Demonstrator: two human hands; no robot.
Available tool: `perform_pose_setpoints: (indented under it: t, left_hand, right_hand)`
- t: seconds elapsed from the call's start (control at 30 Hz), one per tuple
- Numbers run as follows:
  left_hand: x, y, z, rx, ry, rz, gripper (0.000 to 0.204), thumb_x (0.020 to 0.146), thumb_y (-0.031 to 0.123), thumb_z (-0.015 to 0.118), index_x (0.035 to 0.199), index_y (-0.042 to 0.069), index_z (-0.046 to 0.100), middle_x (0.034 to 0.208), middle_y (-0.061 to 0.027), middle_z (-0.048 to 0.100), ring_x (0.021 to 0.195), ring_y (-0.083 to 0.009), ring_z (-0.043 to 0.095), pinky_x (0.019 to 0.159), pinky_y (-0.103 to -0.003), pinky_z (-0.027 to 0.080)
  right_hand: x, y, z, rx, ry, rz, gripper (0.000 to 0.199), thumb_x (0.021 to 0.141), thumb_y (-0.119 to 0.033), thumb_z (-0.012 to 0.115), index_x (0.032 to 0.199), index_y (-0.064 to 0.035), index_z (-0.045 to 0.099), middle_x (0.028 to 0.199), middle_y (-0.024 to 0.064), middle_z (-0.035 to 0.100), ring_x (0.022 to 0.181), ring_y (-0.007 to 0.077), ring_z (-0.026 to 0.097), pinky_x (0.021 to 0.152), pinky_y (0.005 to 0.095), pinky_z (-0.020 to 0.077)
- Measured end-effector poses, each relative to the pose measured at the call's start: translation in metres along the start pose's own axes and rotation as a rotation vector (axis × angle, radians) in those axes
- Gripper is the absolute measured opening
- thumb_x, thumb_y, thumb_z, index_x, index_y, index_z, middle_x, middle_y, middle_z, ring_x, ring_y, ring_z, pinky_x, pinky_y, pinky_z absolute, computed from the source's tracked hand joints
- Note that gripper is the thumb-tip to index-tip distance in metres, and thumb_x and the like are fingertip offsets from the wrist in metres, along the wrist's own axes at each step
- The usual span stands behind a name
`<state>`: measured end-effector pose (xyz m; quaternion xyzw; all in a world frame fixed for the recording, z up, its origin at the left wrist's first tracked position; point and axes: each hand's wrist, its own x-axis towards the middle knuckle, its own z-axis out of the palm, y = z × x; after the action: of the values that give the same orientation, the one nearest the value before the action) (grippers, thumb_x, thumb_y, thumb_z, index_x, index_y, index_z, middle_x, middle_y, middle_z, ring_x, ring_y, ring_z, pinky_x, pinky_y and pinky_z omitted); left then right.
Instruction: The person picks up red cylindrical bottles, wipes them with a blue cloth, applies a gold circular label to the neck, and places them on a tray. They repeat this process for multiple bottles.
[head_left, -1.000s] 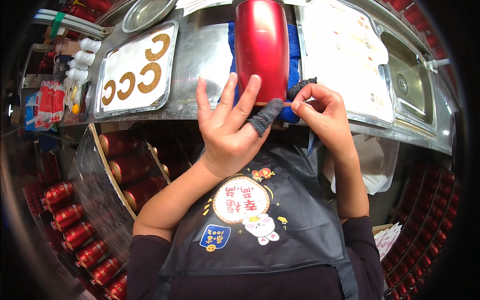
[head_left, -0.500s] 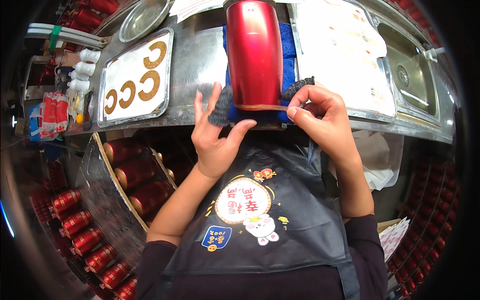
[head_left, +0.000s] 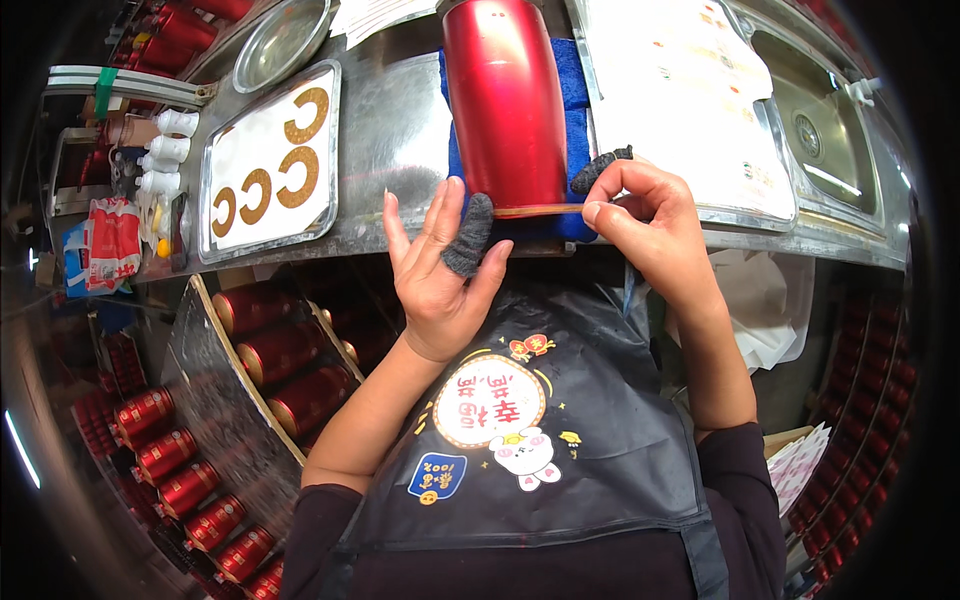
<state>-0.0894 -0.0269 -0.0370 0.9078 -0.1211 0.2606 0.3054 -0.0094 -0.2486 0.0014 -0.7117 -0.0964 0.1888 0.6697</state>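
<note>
four gold crescents on tray, left hand fingers apart, right hand tight on strip

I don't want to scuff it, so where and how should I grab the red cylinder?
Probably the middle of the red cylinder, from above, one hand on each long side. It lies on its side over a blue cloth, its round flanks free of fingers there; your left hand and right hand are near its closer end.

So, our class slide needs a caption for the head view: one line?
Right fingers pinch a thin orange strip at the end of a glossy red cylinder lying on blue cloth.
</note>
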Motion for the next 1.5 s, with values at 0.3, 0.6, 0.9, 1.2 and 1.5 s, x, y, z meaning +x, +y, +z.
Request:
perform_pose_setpoints:
  t: [0.3,0.6,0.9,1.2,1.5]
  left_hand:
    - [0.018,0.011,-0.001,0.177,0.012,0.140,0.038,0.070,0.014,0.082,0.107,0.014,0.078,0.141,-0.0224,0.058,0.117,-0.0412,0.064,0.112,-0.068,0.024]
    - [0.040,0.015,0.011,0.189,0.043,0.103,0.033,0.073,0.019,0.080,0.105,0.010,0.077,0.142,-0.0149,0.059,0.122,-0.0416,0.061,0.107,-0.070,0.030]
    - [-0.002,-0.004,0.004,-0.050,0.066,-0.062,0.043,0.077,0.014,0.085,0.115,-0.002,0.071,0.133,-0.0229,0.063,0.115,-0.0351,0.066,0.114,-0.062,0.029]
    - [-0.005,-0.001,0.003,0.063,0.013,0.003,0.036,0.078,0.013,0.084,0.110,-0.001,0.072,0.136,-0.0223,0.062,0.120,-0.0355,0.065,0.116,-0.063,0.021]
    - [0.018,0.014,-0.001,0.199,0.002,0.174,0.042,0.071,0.005,0.084,0.113,0.006,0.075,0.142,-0.0239,0.057,0.118,-0.0365,0.065,0.115,-0.061,0.024]
  right_hand:
    - [0.005,0.008,0.002,-0.029,-0.009,0.010,0.010,0.087,-0.007,0.069,0.082,-0.0019,0.062,0.078,-0.0045,0.058,0.066,-0.0011,0.049,0.058,0.0170,0.0354]
    - [0.005,0.008,0.008,-0.025,-0.007,0.031,0.008,0.087,-0.006,0.070,0.085,-0.0010,0.064,0.079,-0.0051,0.056,0.067,-0.0007,0.050,0.058,0.0170,0.0366]
    - [0.002,0.005,0.005,0.024,-0.014,0.051,0.010,0.087,-0.007,0.069,0.082,-0.0015,0.064,0.079,-0.0051,0.057,0.068,-0.0008,0.049,0.060,0.0173,0.0376]
    - [0.006,0.012,0.003,0.061,-0.010,0.033,0.009,0.087,-0.007,0.066,0.081,-0.0010,0.063,0.077,-0.0033,0.059,0.070,0.0012,0.051,0.062,0.0185,0.0408]
    - [0.008,0.012,0.003,0.044,-0.022,0.044,0.009,0.086,-0.007,0.067,0.084,0.0021,0.065,0.083,0.0004,0.063,0.070,0.0038,0.057,0.062,0.0205,0.0457]
